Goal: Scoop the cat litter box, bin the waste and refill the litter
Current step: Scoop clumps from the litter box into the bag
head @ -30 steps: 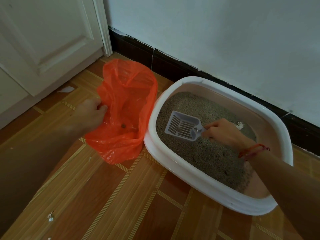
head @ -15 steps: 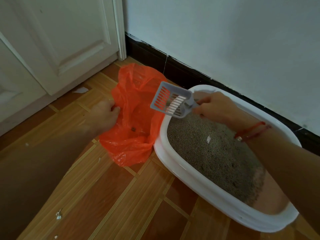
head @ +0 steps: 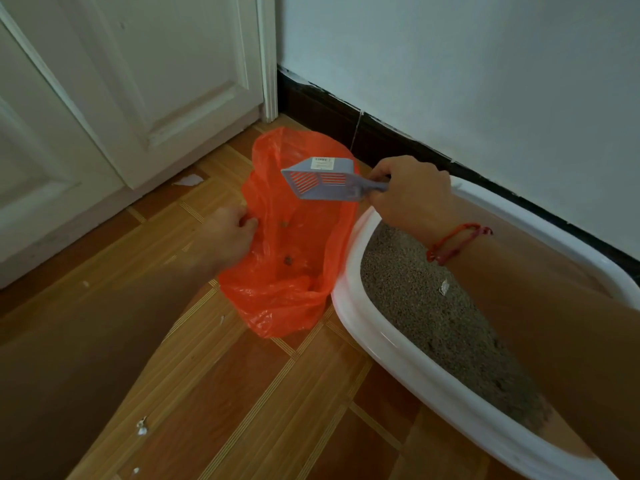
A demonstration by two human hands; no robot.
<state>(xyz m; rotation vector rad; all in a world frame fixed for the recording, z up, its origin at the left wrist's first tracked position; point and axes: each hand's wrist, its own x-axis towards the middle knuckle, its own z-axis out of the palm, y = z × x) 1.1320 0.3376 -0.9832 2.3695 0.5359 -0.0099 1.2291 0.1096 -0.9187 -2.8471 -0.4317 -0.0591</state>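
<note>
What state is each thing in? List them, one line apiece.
Scoop: tilted over the bag, handle gripped by the right hand, no clump seen in it.
Bag: open, rim pinched by the left hand, a few clumps inside.
Litter box: on the floor beside the bag, partly filled with litter.
Door: looks shut.

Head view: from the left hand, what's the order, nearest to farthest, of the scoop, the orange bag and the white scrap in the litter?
1. The orange bag: pinched by the left hand.
2. The scoop: over the bag's mouth.
3. The white scrap: on the litter, far right.
</note>
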